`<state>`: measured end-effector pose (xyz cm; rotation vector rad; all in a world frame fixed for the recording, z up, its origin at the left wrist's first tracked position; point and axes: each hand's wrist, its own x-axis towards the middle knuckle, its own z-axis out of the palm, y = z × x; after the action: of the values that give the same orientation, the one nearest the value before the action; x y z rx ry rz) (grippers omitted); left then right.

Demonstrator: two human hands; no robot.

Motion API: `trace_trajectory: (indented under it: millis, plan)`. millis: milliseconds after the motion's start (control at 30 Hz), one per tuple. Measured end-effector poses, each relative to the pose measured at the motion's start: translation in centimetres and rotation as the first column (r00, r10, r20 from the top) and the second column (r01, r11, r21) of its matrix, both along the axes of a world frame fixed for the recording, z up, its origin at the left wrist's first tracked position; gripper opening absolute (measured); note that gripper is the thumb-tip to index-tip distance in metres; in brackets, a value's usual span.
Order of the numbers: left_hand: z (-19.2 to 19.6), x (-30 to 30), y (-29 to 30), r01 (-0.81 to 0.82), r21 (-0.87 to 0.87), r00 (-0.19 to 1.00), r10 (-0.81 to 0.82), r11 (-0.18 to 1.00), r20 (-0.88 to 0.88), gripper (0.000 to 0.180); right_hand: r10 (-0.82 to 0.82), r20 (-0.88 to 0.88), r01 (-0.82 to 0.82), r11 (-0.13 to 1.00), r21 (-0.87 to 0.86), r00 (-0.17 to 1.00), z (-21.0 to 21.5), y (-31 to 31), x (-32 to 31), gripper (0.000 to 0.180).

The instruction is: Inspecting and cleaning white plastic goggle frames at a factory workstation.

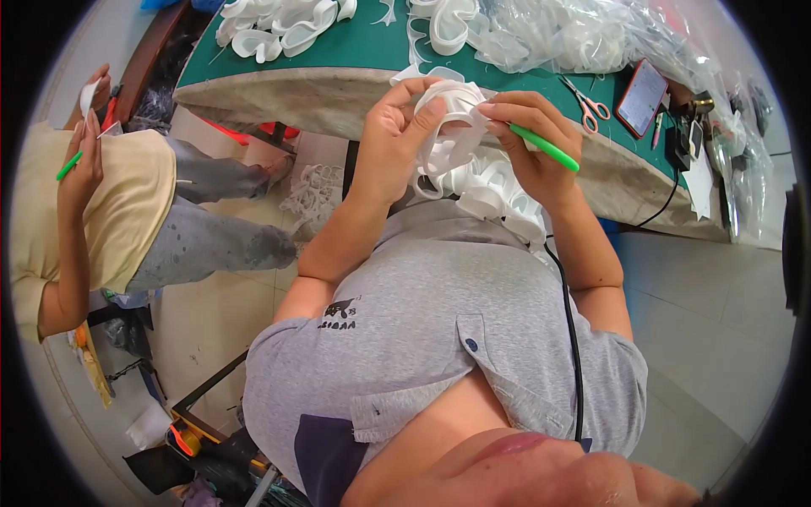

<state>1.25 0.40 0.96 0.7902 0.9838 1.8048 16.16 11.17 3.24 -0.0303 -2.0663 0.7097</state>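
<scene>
Left hand (399,131) is holding a white looped piece (463,103) in the air by the near edge of the green table (372,52), thumb and fingers closing on one side of the loop. Right hand (536,139) is pinching the loop's other side while also gripping a slim green-handled tool (547,149); its tip is hiding behind the fingers, so cannot tell whether it is a blade or touching the piece. More white pieces (498,193) are lying heaped on the lap, just short of the table. Main risk, in my judgement: if the tip is sharp, a slip along the thin rim could be nicking the left thumb, or scoring the loop, which is looking soft enough to be flexing under uneven pressure. The lap heap is sitting loose; a shift of the legs could be sending pieces down to the floor below the table, where white scraps (314,198) are already lying and a dropped piece might be getting lost among them. A black cable (568,329) is running down the shirt on the wearer's side of the table; a right-arm swing could be snagging it.
</scene>
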Motion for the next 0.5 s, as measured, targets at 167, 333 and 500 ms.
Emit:
trace_trajectory:
  millis: [167,333,500]
  plan:
    - [0.0,-0.2,-0.3,-0.029,-0.005,0.995,0.028,1.000,-0.097,0.026,-0.048,-0.020,0.051,0.988,0.145,0.999,-0.3,0.4,-0.2,0.020]
    - [0.0,-0.1,-0.4,-0.069,0.014,0.984,0.070,0.998,-0.164,0.023,-0.134,0.024,0.124,0.959,0.255,0.991,-0.5,0.8,-0.2,0.020]
    - [-0.4,-1.3,-0.7,0.111,0.064,0.992,-0.106,0.992,-0.071,0.035,-0.023,0.073,0.053,0.893,-0.447,0.997,-1.5,1.8,-0.8,0.010]
